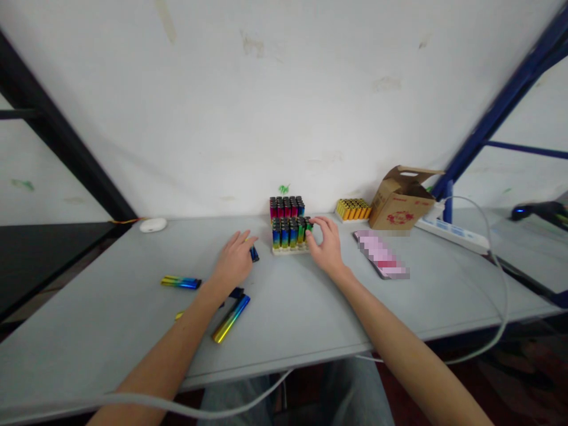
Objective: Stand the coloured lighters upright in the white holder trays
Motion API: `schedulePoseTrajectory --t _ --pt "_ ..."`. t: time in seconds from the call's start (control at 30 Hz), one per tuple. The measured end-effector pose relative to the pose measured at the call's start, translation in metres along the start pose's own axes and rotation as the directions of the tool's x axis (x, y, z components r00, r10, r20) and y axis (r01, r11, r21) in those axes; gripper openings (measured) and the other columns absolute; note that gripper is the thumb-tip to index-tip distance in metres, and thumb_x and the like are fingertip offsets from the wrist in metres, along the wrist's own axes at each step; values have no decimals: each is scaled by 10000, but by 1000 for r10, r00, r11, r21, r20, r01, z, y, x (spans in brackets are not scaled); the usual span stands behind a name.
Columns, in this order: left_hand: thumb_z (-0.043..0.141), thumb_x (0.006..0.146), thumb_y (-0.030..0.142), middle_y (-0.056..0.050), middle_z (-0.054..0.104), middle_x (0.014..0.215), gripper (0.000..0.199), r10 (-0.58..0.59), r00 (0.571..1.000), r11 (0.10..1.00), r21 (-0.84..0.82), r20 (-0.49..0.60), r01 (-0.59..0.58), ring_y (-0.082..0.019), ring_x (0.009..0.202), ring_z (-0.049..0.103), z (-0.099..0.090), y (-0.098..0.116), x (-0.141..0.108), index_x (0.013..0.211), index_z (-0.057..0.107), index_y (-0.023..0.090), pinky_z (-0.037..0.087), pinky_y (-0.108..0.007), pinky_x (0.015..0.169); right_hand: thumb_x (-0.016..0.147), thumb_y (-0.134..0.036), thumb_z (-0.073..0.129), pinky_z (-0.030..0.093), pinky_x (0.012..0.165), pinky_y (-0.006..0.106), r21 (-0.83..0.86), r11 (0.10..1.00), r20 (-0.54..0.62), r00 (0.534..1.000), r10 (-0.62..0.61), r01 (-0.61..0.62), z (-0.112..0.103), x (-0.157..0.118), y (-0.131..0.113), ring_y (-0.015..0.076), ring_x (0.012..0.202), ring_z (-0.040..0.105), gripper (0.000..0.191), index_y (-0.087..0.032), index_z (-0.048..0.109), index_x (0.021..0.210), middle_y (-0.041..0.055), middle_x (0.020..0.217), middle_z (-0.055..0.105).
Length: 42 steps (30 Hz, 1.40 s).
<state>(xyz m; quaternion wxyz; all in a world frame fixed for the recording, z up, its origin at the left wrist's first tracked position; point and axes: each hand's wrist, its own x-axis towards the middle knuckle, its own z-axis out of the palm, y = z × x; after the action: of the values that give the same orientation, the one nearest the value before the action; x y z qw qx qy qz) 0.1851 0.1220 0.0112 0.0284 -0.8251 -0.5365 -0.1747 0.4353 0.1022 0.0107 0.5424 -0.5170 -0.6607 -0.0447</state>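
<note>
A block of upright lighters (284,235) stands in a pale tray (288,251) at the middle of the table. These have black tops and shiny blue, yellow and green bodies. My right hand (327,244) pinches a green lighter (309,227) at the tray's right end between thumb and fingers. Left of the tray, just above the tabletop, my left hand (234,260) is closed around another lighter (254,254), whose dark blue end sticks out. Nearer me lie a blue-yellow lighter (231,319) and others (181,282), some partly covered by my left forearm.
Behind the tray stand pink-red lighters (284,207). To the right are a tray of yellow cylinders (354,209), an opened cardboard box (402,201), a phone (379,254) and a power strip (457,235). A white case (153,225) lies left. A white cable (186,408) crosses in front.
</note>
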Motion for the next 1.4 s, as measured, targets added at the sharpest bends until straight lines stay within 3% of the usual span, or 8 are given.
schedulePoseTrajectory --t 0.13,0.53,0.7,0.83,0.93,1.03,1.13,1.4 --pt "351 726 -25 -115 557 1357 573 123 980 992 -54 156 -116 -235 1291 471 -1 -9 2 1190 643 144 335 -387 1109 840 -270 501 393 1002 435 8 998 -39 997 60 -60 -1 3 10 259 1094 515 262 -184 600 1067 116 1108 589" --pt "457 881 280 -107 658 1056 228 -79 989 996 61 122 72 -287 975 609 -20 -1 -1 1014 631 215 461 -390 845 882 -293 442 395 993 420 -11 994 -46 993 105 -106 -2 3 17 245 1074 521 251 -179 603 1037 112 1078 589" --pt "319 940 375 -103 662 827 301 -169 984 950 -259 48 176 -248 808 620 -22 10 2 895 539 175 460 -360 742 910 -316 384 392 994 435 7 993 -20 993 116 -116 0 2 19 247 1078 520 298 -175 603 1056 119 1089 594" --pt "338 919 511 32 506 583 356 -89 991 671 -729 103 136 -149 543 509 -15 24 1 809 477 201 424 -286 597 902 -332 402 377 998 484 -94 979 4 983 182 -181 8 -1 34 281 1112 525 384 -142 555 1200 158 1152 614" --pt "310 896 561 45 446 640 430 44 986 372 -919 162 134 -112 495 419 -4 32 0 929 518 186 373 -261 510 914 -311 369 387 979 479 -226 956 192 954 230 -185 10 -4 47 282 1062 567 373 -131 605 1141 174 1085 658" --pt "346 875 572 31 451 676 443 120 970 309 -937 211 166 -106 535 424 3 37 1 902 538 174 376 -261 522 941 -369 358 387 993 429 -235 968 382 908 171 -84 7 -7 53 253 1070 585 365 -184 660 1030 129 1044 684" --pt "464 846 584 27 488 706 409 70 972 270 -942 226 199 -103 583 477 1 41 0 881 495 178 409 -252 547 903 -543 437 337 1043 458 -262 965 515 848 124 18 1 -10 52 302 1232 497 484 -185 604 1183 162 1250 603" --pt "523 854 532 22 548 662 346 50 960 -75 -958 275 278 -72 447 397 -25 51 -4 876 459 193 319 -204 413 874 -628 428 322 1045 493 -345 930 570 815 99 128 -4 -12 44 364 1262 455 627 -154 535 1271 210 1296 542"
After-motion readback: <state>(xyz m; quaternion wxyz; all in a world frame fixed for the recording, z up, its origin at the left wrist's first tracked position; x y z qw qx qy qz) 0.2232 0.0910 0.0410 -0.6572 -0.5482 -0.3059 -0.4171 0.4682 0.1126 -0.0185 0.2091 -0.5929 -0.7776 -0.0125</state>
